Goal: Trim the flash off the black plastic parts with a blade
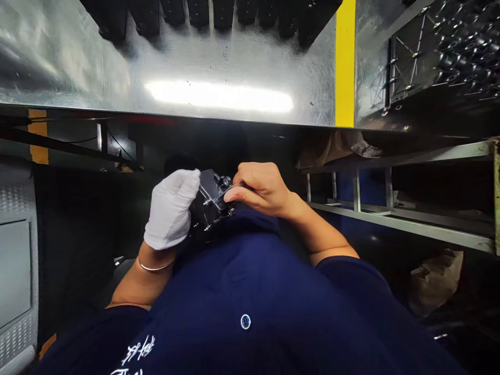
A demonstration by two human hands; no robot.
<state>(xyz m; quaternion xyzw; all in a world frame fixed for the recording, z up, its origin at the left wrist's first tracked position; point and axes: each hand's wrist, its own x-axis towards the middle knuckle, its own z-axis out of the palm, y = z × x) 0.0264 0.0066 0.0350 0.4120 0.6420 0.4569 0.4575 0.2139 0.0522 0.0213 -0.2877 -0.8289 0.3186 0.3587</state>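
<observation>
In front of my chest, below the table's near edge, I hold a small black assembly [211,188] with a flat dark plate and several protruding bolts. My left hand [171,211], in a white glove, is closed around its left side. My right hand [262,187] is bare, and its thumb and forefinger pinch a thin, flat edge at the assembly's right side. Whether that edge is a separate piece cannot be made out. A dark round knob or bolt head sits close to the right fingertips. The assembly is tilted, and its underside is partly lost in shadow.
A shiny metal table [234,62] spans the top, with a row of black parts [199,13] at its back. Right of a yellow strip [346,62] lie many small dark metal pieces [457,62]. A metal frame [410,226] and a brown bag [439,278] are at right.
</observation>
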